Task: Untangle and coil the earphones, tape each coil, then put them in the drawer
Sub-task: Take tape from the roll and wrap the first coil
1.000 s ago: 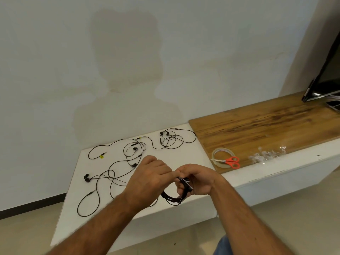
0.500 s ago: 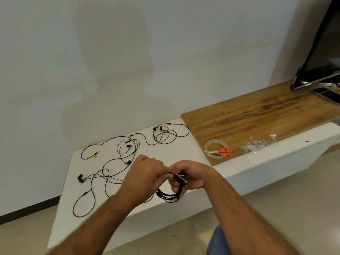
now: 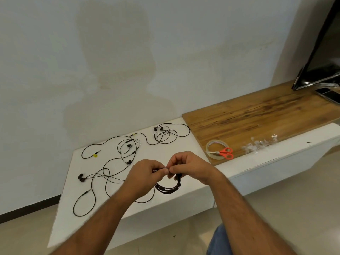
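Note:
A coiled black earphone [image 3: 168, 189] hangs between my hands above the front of the white cabinet top [image 3: 184, 151]. My left hand [image 3: 145, 174] and my right hand [image 3: 187, 165] pinch its upper part together, fingertips meeting. Whether tape is on the coil I cannot tell. Several loose black earphones lie on the white top: a tangled set [image 3: 110, 172] at the left and another loose set [image 3: 165, 134] at the back. A roll of clear tape [image 3: 217, 147] sits on the wooden board with orange-handled scissors [image 3: 225, 153] across it.
The wooden board [image 3: 257, 118] covers the right part of the cabinet. Crumpled clear plastic bits [image 3: 257, 145] lie near its front edge. A black screen [image 3: 320, 67] leans at the far right, with a phone [image 3: 329, 93] beside it. The wall stands right behind.
Both hands rose slightly and turned so their fingertips now meet on top of the coil, which hangs lower beneath them. The view shifted a little.

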Demonstrator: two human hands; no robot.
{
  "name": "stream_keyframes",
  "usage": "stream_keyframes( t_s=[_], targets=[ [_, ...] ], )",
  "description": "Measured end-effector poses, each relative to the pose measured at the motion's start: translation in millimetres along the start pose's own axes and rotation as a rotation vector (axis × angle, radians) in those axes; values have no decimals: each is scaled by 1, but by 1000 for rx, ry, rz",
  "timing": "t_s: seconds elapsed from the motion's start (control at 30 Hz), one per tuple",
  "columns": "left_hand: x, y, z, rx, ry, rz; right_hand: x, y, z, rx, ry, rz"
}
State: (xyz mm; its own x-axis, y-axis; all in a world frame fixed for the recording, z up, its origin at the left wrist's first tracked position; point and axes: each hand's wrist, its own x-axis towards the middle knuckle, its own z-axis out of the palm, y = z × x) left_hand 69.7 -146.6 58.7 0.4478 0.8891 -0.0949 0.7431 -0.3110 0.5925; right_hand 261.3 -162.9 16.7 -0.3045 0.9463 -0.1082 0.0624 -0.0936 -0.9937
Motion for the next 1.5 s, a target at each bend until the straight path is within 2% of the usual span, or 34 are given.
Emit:
stream_keyframes(
  t_s=[0.13,0.47,0.6,0.8,0.93,1.0,1.23,1.5],
  targets=[
    [-1,3,0,-231,-58,-108,0,-1,-1,-11,16,-44],
    [2,1,-9,-628,-292,-436,3,-1,3,-45,49,-131],
    [4,0,-13,-682,-329,-540,3,-5,6,-92,46,-133],
    [6,2,-18,-661,-308,-597,-1,-13,10,-163,49,-108],
    [8,2,-18,-643,-273,-614,2,-16,16,-430,138,-151],
    [8,2,-17,-625,-258,-598,2,-16,17,-472,152,-166],
    [9,5,-9,-520,-184,-495,5,-9,18,-453,206,-146],
    [12,4,4,-380,-106,-364,10,2,16,-187,215,-32]
  ],
)
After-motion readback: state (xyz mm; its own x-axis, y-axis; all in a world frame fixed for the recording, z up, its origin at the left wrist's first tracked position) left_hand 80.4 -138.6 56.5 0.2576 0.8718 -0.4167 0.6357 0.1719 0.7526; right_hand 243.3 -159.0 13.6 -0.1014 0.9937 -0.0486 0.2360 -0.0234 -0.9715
